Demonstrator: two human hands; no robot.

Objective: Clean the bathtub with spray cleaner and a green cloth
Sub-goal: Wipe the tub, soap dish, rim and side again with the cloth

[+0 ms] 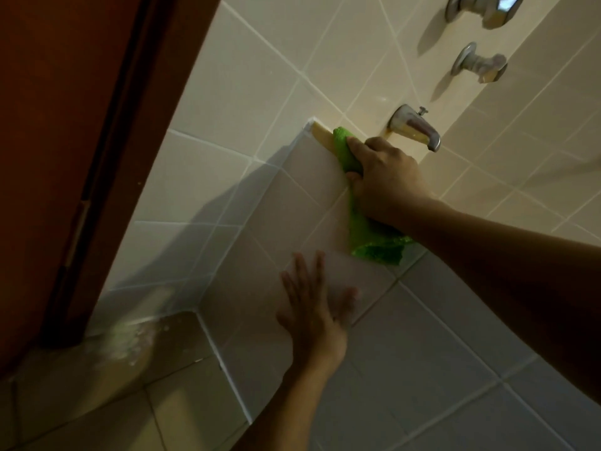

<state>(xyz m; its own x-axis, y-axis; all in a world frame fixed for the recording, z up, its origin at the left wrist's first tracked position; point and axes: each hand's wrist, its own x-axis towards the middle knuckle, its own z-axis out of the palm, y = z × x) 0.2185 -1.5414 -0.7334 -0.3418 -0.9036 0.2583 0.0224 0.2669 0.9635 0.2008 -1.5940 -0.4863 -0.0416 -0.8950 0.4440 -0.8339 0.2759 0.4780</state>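
Note:
My right hand (383, 180) grips a bright green cloth (367, 236) and holds it against the top edge of the bathtub's tiled side wall (302, 177), close to the corner below the spout. The cloth bunches under my fingers and its loose end hangs down past my wrist. My left hand (313, 317) lies flat with fingers spread on the tiled tub wall lower down. No spray cleaner bottle is in view.
A chrome tub spout (418, 126) juts from the tiled back wall just right of the cloth, with two chrome tap handles (479, 65) above it. A dark red-brown door frame (65, 157) runs down the left. Whitish residue (130, 340) lies on the floor at its base.

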